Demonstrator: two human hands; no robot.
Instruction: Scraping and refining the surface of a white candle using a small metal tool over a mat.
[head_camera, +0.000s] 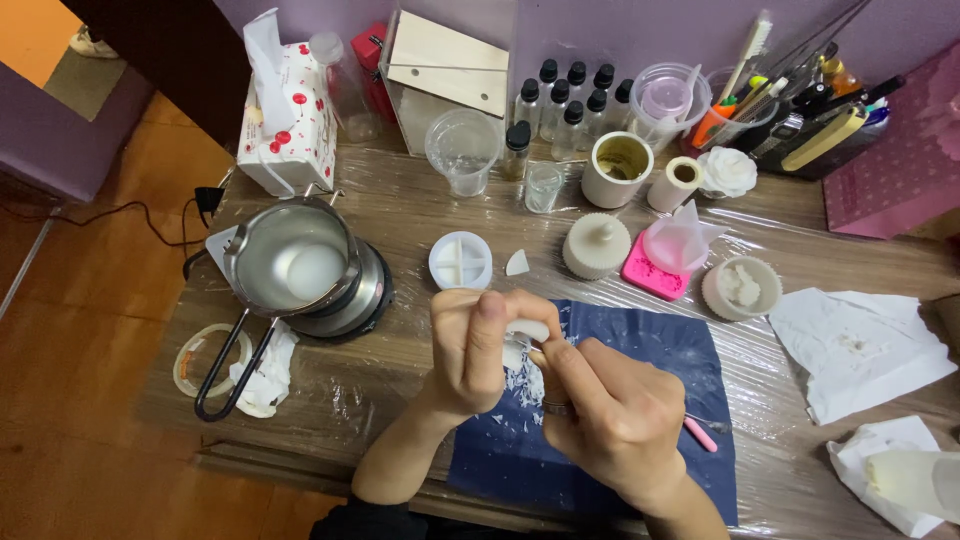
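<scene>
Head view shows us both hands meeting over the dark blue mat (640, 345) near the front edge of the worktop (420, 215). Our left hand (480, 350) pinches a small white wax piece (527, 331) between thumb and fingers, just above the mat. Our right hand (615, 415) is closed around a slim tool with a pink handle (700, 434), its tip set against the piece. White shavings (520, 385) lie on the mat under the hands.

We judge the piece light, brittle and a little slippery; it likely crumbles at thin edges, so its thicker sides are the place to grip, with gentle pressure.

Most of the piece is hidden by our fingers, so its full shape is unclear, and the tool's working end cannot be made out. Behind the mat sits a round white mould (460, 261); towards the left edge, a metal melting pot (295, 262).
</scene>
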